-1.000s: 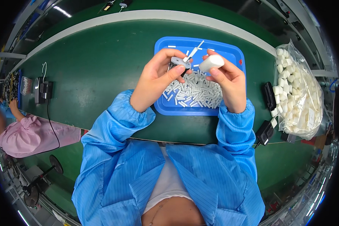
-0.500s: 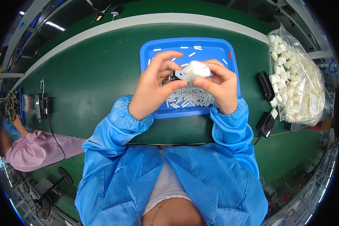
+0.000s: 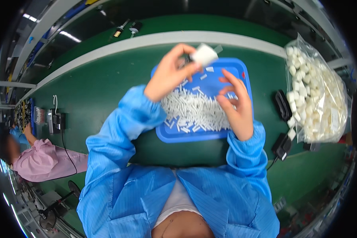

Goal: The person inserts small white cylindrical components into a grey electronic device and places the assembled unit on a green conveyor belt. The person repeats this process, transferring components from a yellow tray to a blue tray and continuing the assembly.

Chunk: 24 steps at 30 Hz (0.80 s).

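Note:
My left hand [image 3: 171, 73] is raised over the far left part of a blue tray [image 3: 194, 138]. It grips a white cylindrical piece [image 3: 204, 54] with a thin clear tab at its end; a dark part beside it is mostly hidden by my fingers. Apart from that piece, my right hand [image 3: 238, 108] hovers above the tray's right side, its fingers spread and somewhat blurred, with nothing visible in them. Many short white tubes [image 3: 194, 109] lie heaped in the tray, with a few scattered toward its far side.
On the right stand a clear bag of white cylindrical pieces [image 3: 301, 81], a black elongated object [image 3: 282, 105] and a black corded box [image 3: 282, 146]. Leftward, a corded device [image 3: 56, 120] sits near a co-worker in a pink sleeve [image 3: 47, 158]. A pale ledge [image 3: 146, 42] bounds the green table's far side.
My right hand has let go of the white cylindrical piece and drawn back to the right. My left hand has carried it farther away from me. The view has shifted slightly.

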### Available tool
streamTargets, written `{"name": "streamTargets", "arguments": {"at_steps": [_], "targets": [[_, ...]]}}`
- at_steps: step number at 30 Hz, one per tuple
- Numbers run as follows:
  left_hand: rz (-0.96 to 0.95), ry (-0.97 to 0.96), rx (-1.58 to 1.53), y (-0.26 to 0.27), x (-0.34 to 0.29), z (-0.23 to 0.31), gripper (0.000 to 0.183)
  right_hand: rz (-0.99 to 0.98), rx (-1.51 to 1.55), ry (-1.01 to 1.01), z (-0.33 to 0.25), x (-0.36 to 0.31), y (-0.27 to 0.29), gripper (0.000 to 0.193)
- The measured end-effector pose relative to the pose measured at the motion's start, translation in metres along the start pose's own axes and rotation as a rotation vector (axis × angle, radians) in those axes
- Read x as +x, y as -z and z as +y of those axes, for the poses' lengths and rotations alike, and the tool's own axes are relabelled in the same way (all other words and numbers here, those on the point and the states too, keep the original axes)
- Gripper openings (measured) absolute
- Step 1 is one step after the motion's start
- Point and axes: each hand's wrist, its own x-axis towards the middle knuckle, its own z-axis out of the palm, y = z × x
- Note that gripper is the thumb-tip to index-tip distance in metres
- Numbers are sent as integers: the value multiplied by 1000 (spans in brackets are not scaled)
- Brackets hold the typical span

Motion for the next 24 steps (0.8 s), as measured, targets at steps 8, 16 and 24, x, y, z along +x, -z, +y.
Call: {"name": "streamTargets", "arguments": {"at_steps": [8,16,24], "targets": [[309,-34,632,110,185,-65,27,-159,-197,-22,18,8,27,17],[491,-200,1679,107,211,-58,33,-185,-324,60,23,8,25,14],[493,217,1582,208,150,-65,44,-248,-381,104,29,7,20,13]]}}
